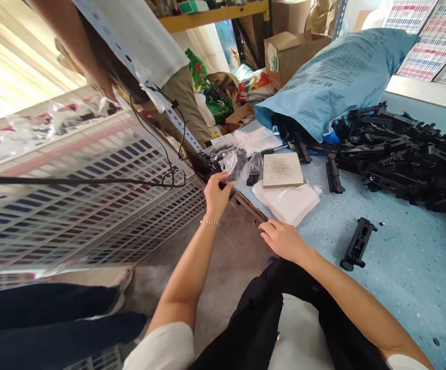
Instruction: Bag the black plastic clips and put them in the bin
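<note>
My left hand [218,198], a beaded bracelet on its wrist, reaches the near corner of the workbench. Its thumb and fingertips are bent together against a clear plastic bag [234,162] with black parts; what lies between them is hidden. My right hand [284,240] rests on the bench edge, fingers loosely stretched and holding nothing visible. Beyond it lie folded white sheets [290,203], with a square, speckled pad [282,169] on top. Two loose black plastic parts lie farther right, one upright-facing part [358,244] and a narrower part [334,174].
A large pile of black parts [400,154] covers the back right of the blue workbench [408,288], beside a big blue sack [331,77]. On the left stand white plastic crates [92,195] with a black cable [72,180] across them. Another person [149,46] stands behind.
</note>
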Motion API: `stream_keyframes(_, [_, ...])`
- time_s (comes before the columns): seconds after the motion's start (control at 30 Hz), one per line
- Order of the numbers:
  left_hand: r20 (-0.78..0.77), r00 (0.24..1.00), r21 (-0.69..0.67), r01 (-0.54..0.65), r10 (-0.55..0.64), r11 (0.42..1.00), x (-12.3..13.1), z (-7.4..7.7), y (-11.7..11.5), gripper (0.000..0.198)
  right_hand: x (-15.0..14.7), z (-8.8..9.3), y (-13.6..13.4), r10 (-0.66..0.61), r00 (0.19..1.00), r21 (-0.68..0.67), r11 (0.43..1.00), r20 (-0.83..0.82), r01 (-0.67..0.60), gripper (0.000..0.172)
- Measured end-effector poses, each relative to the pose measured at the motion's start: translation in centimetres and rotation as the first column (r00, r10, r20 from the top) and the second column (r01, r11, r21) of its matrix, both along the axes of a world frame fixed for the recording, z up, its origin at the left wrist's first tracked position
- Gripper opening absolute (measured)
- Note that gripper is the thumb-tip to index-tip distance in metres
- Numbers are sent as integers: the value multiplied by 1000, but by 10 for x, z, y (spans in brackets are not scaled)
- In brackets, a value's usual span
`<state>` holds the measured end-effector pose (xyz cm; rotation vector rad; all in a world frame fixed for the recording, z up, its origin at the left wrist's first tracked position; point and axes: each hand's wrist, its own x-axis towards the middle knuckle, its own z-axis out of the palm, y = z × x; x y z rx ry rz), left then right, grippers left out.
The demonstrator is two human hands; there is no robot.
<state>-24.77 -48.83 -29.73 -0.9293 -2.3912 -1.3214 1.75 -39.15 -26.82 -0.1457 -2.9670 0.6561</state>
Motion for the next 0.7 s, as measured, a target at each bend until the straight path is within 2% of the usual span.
stream_keyframes(0.1, [-27, 996, -235, 79, -87, 969, -46, -4, 28, 21, 17, -1, 3, -58, 998, -69, 996, 28, 60, 19])
stream_keyframes(0.17, [-6, 992, -351, 119, -129, 929, -58, -11, 44, 28, 31, 0, 6, -97, 995, -115, 988, 38, 100, 20])
stream_keyframes(0.3, [-95, 992, -336, 50, -87, 941, -42, -19, 59, 49, 69, 3, 15, -205, 978, -234, 950, 29, 206, 23])
stream_keyframes(0.33, [-127, 985, -332, 66, -114, 941, -35, -19, 61, 54, 79, 3, 17, -244, 970, -267, 933, 22, 241, 23])
stream_keyframes(0.4, [-153, 956, -383, 176, -250, 907, -22, -17, 66, 62, 95, 4, 20, -314, 949, -323, 897, 9, 300, 23])
stream_keyframes(0.47, [-120, 915, -461, 292, -385, 838, -17, -15, 68, 57, 109, 6, 21, -357, 934, -356, 873, -1, 333, 23])
stream_keyframes(0.53, [-81, 891, -499, 351, -446, 792, -21, -14, 67, 39, 122, 9, 21, -388, 922, -368, 858, -5, 359, 24])
stream_keyframes(0.6, [-73, 893, -490, 356, -444, 796, -30, -14, 60, 28, 138, 12, 22, -441, 898, -373, 834, -7, 407, 25])
stream_keyframes(0.7, [-73, 908, -407, 351, -413, 843, -31, -19, 39, 28, 168, 13, 27, -590, 806, -343, 767, -47, 542, 26])
